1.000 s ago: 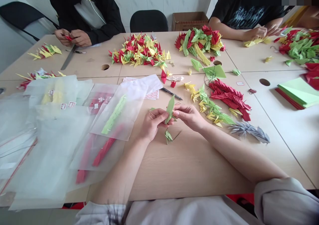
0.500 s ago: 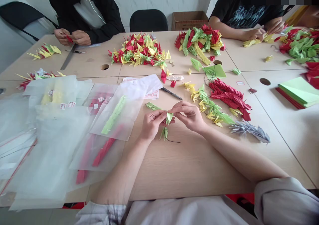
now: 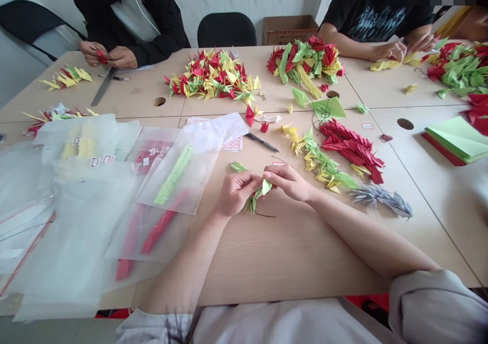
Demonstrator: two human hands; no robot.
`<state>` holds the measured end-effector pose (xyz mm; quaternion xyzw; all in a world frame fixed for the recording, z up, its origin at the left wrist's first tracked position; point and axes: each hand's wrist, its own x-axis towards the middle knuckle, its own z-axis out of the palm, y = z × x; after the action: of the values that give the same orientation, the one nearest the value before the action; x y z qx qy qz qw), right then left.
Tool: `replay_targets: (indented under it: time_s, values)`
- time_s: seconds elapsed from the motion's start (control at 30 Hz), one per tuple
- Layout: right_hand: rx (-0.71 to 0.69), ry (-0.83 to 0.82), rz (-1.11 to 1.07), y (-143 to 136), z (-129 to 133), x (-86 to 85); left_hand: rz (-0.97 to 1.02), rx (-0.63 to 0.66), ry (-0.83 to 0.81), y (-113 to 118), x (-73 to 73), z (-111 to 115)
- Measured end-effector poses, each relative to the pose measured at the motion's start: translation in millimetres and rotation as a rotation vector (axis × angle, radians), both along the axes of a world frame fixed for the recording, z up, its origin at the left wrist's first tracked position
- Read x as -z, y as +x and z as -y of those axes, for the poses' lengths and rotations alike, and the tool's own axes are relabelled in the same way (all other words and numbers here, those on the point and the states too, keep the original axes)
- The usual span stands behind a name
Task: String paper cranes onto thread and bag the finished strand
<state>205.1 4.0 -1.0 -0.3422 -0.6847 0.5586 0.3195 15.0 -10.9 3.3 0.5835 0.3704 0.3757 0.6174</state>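
Your fingers are partly hiding the small green folded paper (image 3: 266,187); its creases are hard to make out. Your left hand (image 3: 238,191) and right hand (image 3: 288,182) are both pinching it, fingertips nearly meeting. Taking the pen (image 3: 263,142) as landmark, the paper is lying nearer you, the yellow-and-green strand (image 3: 322,162) is resting right of it, and the mixed crane pile (image 3: 213,75) is sitting beyond.

The folded green paper piece (image 3: 266,187) is small and pointed, held tilted above the surface (image 3: 297,257), inward of its near edge.
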Motion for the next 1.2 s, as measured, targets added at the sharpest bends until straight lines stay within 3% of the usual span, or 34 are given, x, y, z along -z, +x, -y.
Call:
replay_targets:
  time_s: [0.23, 0.43, 0.6, 0.73, 0.93, 1.2]
  values:
    - [0.005, 0.141, 0.089, 3, -2, -2.7, 0.064, 0.024, -0.1, -1, -0.8, 0]
    - [0.107, 0.29, 0.143, 3, -2, -3.2, 0.044, 0.043, -0.24, 2, -1.0, 1]
    - [0.1, 0.296, 0.116, 1, -1, -1.9, 0.037, 0.095, -0.23, 0, -0.8, 0]
    - [0.193, 0.345, 0.123, -1, 2, 0.1, 0.071, 0.078, -0.177, 1, -0.2, 0]
    - [0.158, 0.17, -0.126, -1, 3, 4.4, 0.145, 0.026, -0.104, 0, 2.0, -4]
    - [0.238, 0.319, -0.128, -1, 0, 3.8, 0.166, 0.055, -0.122, -5, 6.0, -10]
